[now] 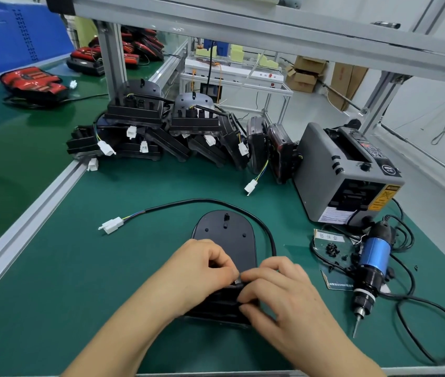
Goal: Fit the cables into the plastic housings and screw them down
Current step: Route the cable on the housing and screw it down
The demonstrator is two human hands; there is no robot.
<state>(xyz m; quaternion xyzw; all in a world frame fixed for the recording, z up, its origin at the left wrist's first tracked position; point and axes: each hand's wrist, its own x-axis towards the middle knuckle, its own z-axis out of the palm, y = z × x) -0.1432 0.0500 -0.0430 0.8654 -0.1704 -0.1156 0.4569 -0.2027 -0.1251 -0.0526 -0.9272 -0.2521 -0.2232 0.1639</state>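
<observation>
A black plastic housing [225,235] lies flat on the green mat in front of me. A black cable [215,201] loops from its near end around the right side and ends in a white connector [111,225] at the left. My left hand [202,270] and my right hand [275,292] meet at the housing's near end, fingers curled and pinching the cable end where it enters the housing. The pinched spot itself is hidden by my fingers.
A blue electric screwdriver [371,265] lies at the right beside a card with black screws [331,248]. A grey tape dispenser [346,172] stands behind it. Several black housings with white plugs [166,126] are piled at the back. Red units [33,83] lie on the conveyor at the left.
</observation>
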